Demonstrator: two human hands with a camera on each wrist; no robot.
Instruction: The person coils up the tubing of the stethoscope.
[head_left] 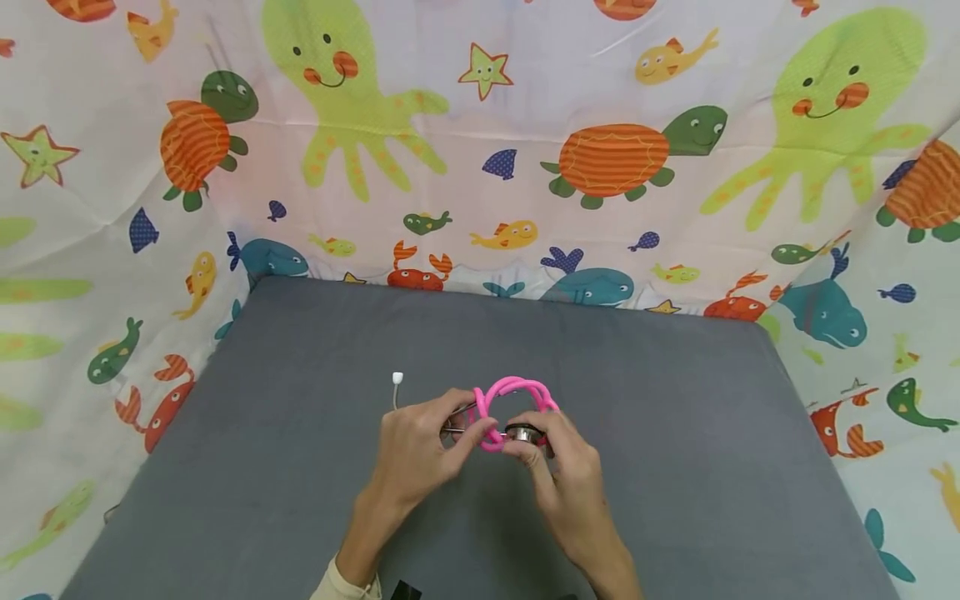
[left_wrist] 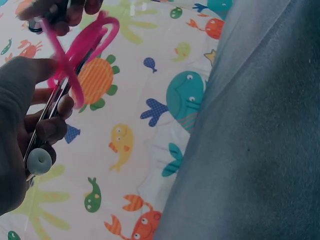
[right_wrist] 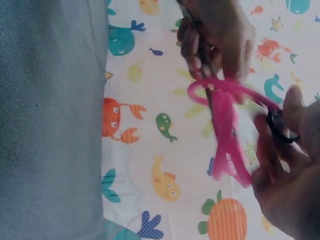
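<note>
A stethoscope with pink tubing (head_left: 517,383) is held between both hands above the grey surface, its tubing looped in a coil. My left hand (head_left: 416,442) grips the metal ear tubes and the tubing beside them; one white ear tip (head_left: 397,378) sticks up past the knuckles. In the left wrist view an ear tip (left_wrist: 39,161) shows below the fingers. My right hand (head_left: 566,475) pinches the round metal chest piece (head_left: 523,432) with its black rim between thumb and fingers. The right wrist view shows the tubing (right_wrist: 227,120) blurred between the hands.
A grey padded surface (head_left: 300,500) lies under the hands. Behind it and at both sides hangs a white curtain (head_left: 465,183) printed with sea animals.
</note>
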